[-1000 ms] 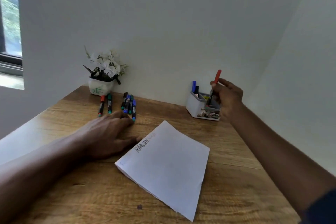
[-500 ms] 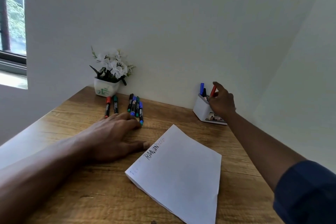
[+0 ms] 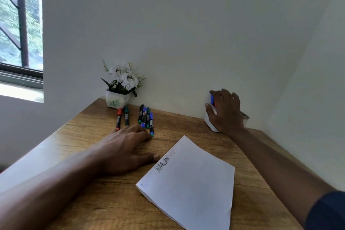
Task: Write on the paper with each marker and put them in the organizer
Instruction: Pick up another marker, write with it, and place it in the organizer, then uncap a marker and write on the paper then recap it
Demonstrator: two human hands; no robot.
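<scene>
At the back-right corner: right hand [image 3: 224, 112] spread loosely over the organizer [image 3: 209, 121], gripping nothing I can see; the drop-off step looks done.
Left hand [image 3: 127, 147] flat on the table, fingers relaxed, just beside the loose markers [image 3: 146, 117]. Next: pick one, uncap it, write on the paper [image 3: 188, 183].

A brown wood-grain table [image 3: 179, 123] fills the lower view, set into a corner where a plain white back wall [image 3: 186, 33] meets a white side wall [image 3: 321, 99] on the right. At the table's far left end, against the back wall, stands a small white pot [image 3: 122, 99] with a green pattern on its front, holding white flowers [image 3: 124, 79] with dark green leaves. At the far left is a dark-framed window [image 3: 20, 70] with dark bars. The blurred greenery [image 3: 33, 30] beyond the glass is probably trees. A bright pale sill [image 3: 18, 92] lies beneath it.
</scene>
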